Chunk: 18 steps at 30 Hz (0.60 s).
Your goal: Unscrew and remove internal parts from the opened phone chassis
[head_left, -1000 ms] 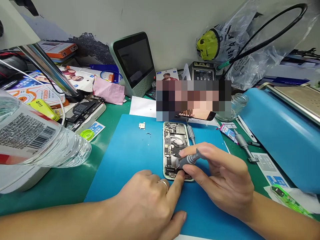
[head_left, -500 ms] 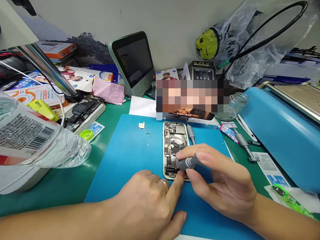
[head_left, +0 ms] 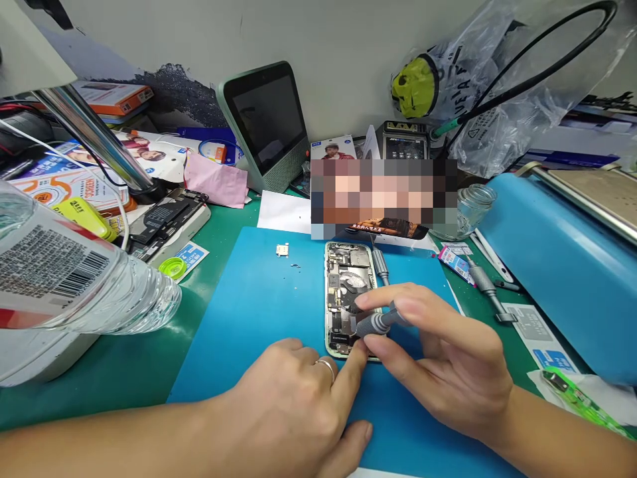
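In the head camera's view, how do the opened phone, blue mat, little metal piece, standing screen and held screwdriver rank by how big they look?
1. Blue mat
2. Standing screen
3. Opened phone, partly covered
4. Screwdriver in the right hand
5. Little metal piece

A pale grey wall [head_left: 343,60], with a dark rough patch [head_left: 184,93] that may be flaking paint, rises behind a glossy green worktop [head_left: 134,365].

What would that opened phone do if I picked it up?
The opened phone would probably stay stiff, since a firm-looking pale rim frames it. It may be fragile, with its inside parts bare. Lying flat on the blue mat, it likely wouldn't roll if pushed.
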Available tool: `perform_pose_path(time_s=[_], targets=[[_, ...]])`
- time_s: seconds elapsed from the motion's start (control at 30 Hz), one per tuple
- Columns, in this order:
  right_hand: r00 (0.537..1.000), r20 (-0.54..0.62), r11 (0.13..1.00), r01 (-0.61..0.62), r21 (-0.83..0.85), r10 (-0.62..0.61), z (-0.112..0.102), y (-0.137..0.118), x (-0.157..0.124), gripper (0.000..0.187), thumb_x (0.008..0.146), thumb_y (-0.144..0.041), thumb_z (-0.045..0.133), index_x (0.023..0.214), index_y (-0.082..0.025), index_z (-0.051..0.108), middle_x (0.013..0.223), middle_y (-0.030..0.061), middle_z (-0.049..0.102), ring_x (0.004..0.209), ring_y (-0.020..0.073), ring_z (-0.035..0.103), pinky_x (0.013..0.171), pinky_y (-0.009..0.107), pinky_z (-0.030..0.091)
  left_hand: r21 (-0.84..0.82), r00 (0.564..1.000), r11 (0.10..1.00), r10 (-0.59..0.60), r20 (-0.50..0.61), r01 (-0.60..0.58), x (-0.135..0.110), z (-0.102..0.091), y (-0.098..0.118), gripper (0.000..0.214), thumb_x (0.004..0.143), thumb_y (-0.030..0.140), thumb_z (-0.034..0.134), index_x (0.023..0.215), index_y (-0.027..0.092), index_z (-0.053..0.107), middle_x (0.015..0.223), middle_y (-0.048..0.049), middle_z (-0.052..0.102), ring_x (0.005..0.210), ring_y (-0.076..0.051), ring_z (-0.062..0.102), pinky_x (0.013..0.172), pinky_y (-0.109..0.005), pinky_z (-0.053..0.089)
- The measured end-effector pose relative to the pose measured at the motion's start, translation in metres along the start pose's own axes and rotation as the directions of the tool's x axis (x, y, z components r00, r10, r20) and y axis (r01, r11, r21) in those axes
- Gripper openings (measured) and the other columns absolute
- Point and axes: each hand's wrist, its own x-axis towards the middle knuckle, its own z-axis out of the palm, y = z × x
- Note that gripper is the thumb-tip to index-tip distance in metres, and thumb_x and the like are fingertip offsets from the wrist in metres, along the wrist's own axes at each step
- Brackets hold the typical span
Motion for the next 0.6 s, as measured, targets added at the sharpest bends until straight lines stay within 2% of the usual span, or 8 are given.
perform_pose_path(time_s=[0.17,0.37,0.5,0.6], targets=[[1.0,0.015,1.0,0.0,0.007,0.0,0.0006,-0.0003,-0.0001,0.075,0.081,0.006,0.058,0.144,-0.033,0.045,0.114,0.0074,0.071,0.103,0.0239,0.071,0.079,0.045,0.067,-0.005,1.0,1.0,0.001,0.019,0.0,0.0004,-0.0006,0.0001,0.044,0.095,0.038,0.051,0.126,0.006,0.05,0.07,-0.0024,0.067,0.051,-0.024,0.062,0.045,-0.039,0.048],[0.999,-0.002,0.999,-0.041,0.025,0.041,0.0018,-0.0018,-0.0016,0.072,0.082,0.005,0.063,0.142,-0.032,0.046,0.111,0.0075,0.071,0.102,0.0229,0.072,0.078,0.042,0.067,0.006,1.0,1.0,-0.004,-0.004,0.005,0.0009,-0.0003,0.0002,0.043,0.095,0.039,0.052,0.122,0.007,0.052,0.068,-0.0022,0.067,0.05,-0.023,0.061,0.045,-0.039,0.048],[0.999,0.009,0.999,-0.035,0.014,0.035,0.0006,-0.0028,-0.0008,0.075,0.082,0.007,0.056,0.144,-0.033,0.043,0.114,0.0086,0.07,0.105,0.0231,0.071,0.076,0.042,0.068,-0.001,1.0,1.0,-0.001,0.008,0.001,0.0001,-0.0009,0.0002,0.046,0.095,0.039,0.052,0.127,0.005,0.05,0.07,-0.003,0.068,0.051,-0.024,0.062,0.045,-0.039,0.049],[1.0,0.014,1.0,0.001,-0.006,-0.001,-0.0002,-0.0012,0.0002,0.075,0.082,0.006,0.059,0.145,-0.032,0.044,0.114,0.0087,0.071,0.105,0.023,0.071,0.079,0.043,0.067,-0.012,1.0,1.0,0.002,0.02,-0.002,-0.0002,-0.0013,0.0006,0.045,0.096,0.039,0.051,0.127,0.005,0.05,0.072,-0.0035,0.069,0.052,-0.024,0.063,0.046,-0.04,0.05]])
